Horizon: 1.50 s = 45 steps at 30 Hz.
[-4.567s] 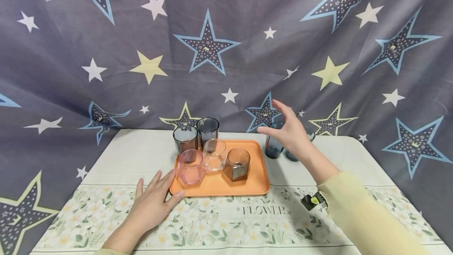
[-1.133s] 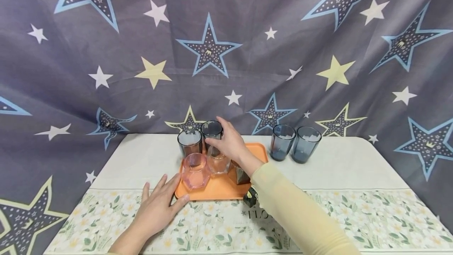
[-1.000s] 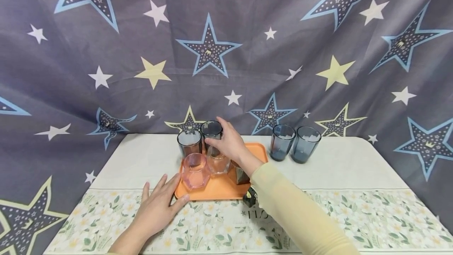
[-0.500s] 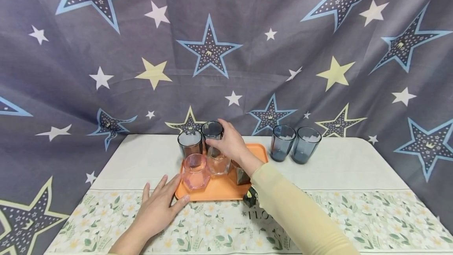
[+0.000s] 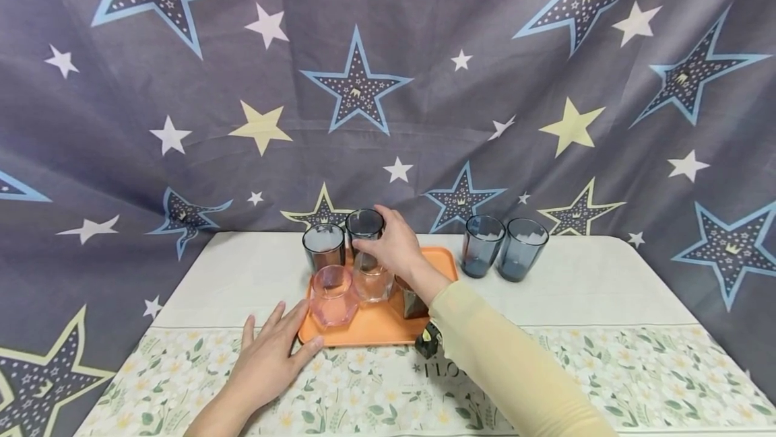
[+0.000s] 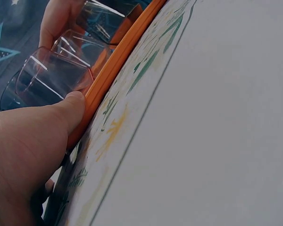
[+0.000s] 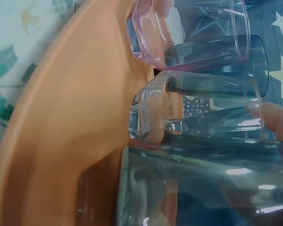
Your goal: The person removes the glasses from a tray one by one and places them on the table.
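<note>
My right hand (image 5: 395,243) reaches over the orange tray (image 5: 370,338) and holds a dark tumbler (image 5: 362,221) at the back, thumb at its near side and fingers at its right. Another dark tumbler (image 5: 323,248) stands just left of it. My left hand (image 5: 265,360) lies at the tray's left front corner, fingers extended; the left wrist view has its thumb (image 6: 74,104) against the tray's edge. In front of the dark tumblers stand a pink glass (image 5: 334,302) and a clear glass (image 5: 372,285). My right forearm partly hides a brown-tinted glass (image 5: 413,304).
Two blue tumblers (image 5: 483,248) stand side by side on the table, right of the tray. A floral printed band (image 5: 606,370) runs across the front of the white tablecloth (image 5: 594,282). Behind the table hangs a star-patterned curtain (image 5: 412,134).
From beside the blue tumblers on the right, my right hand has moved left to the back dark tumbler and taken hold of it. Over the last second both hands stay nearly still.
</note>
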Available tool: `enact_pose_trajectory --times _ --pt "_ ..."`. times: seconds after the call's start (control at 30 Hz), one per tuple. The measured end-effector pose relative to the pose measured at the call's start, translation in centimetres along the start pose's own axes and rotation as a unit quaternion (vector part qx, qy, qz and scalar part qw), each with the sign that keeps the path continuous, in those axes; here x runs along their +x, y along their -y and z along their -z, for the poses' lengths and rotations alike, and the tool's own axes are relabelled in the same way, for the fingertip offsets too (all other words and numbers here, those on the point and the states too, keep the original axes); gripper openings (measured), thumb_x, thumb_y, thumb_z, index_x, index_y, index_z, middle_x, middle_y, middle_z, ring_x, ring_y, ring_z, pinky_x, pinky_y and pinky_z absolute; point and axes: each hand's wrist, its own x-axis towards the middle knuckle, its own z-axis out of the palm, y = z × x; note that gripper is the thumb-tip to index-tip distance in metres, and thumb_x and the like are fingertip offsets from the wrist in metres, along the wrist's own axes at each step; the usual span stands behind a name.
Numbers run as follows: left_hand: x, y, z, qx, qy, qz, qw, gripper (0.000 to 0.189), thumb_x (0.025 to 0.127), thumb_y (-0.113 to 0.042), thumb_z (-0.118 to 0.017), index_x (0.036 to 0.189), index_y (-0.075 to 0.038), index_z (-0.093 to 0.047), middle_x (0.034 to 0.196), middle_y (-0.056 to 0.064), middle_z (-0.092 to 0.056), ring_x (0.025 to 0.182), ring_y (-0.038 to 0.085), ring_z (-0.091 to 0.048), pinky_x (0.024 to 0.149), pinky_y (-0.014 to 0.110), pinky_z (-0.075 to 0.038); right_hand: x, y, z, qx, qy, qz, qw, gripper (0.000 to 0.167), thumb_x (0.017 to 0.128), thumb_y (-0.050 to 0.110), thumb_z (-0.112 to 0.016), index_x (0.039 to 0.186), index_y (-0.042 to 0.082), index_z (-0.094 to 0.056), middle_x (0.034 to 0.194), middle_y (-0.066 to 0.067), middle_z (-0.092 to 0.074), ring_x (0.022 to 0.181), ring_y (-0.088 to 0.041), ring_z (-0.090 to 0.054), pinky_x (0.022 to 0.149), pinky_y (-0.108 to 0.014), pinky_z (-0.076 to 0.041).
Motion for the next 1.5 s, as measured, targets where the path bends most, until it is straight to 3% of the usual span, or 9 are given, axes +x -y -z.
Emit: enact_pose_trajectory --times 0.7,1.1,1.3,1.5 --pt "-0.2 0.1 0.2 0.002 -0.005 0.001 1.0 0.085 0.108 -0.063 -0.064 0.171 -0.01 -0.043 0.167 0.016 -0.051 0.162 0.049 -0.028 0.122 0.082 0.002 -0.1 1.6 1.8 0.041 -0.036 0.007 0.9985 0.09 0.09 0.034 -0.096 0.165 0.012 -0.051 0.152 -0.015 -0.061 0.135 -0.036 -0.063 0.112 -0.051 -0.052" --pt "-0.1 -0.2 0.0 -0.004 0.002 0.003 1.0 0.086 0.107 -0.065 -0.062 0.17 -0.009 -0.044 0.168 0.017 -0.051 0.163 0.049 -0.028 0.122 0.082 0.003 -0.4 2.6 5.9 0.076 -0.064 0.011 0.995 0.089 0.092 0.031 -0.094 0.167 0.012 -0.049 0.149 -0.016 -0.059 0.126 -0.033 -0.065 0.108 -0.049 -0.054" --pt "-0.1 -0.1 -0.1 -0.005 0.003 0.0 1.0 0.087 0.107 -0.066 -0.062 0.17 -0.009 -0.044 0.168 0.017 -0.05 0.163 0.05 -0.027 0.122 0.082 0.003 -1.3 3.0 8.6 0.094 -0.071 0.007 0.993 0.09 0.092 0.033 -0.094 0.168 0.015 -0.048 0.158 -0.014 -0.054 0.131 -0.03 -0.063 0.109 -0.047 -0.054" --pt "-0.1 -0.1 -0.2 -0.006 0.0 0.001 1.0 0.087 0.107 -0.066 -0.062 0.17 -0.009 -0.044 0.167 0.018 -0.051 0.162 0.051 -0.028 0.122 0.083 0.002 -2.6 3.3 11.5 0.096 -0.06 0.01 0.9935 0.092 0.093 0.035 -0.093 0.17 0.019 -0.045 0.149 -0.01 -0.06 0.111 -0.026 -0.069 0.096 -0.046 -0.059"
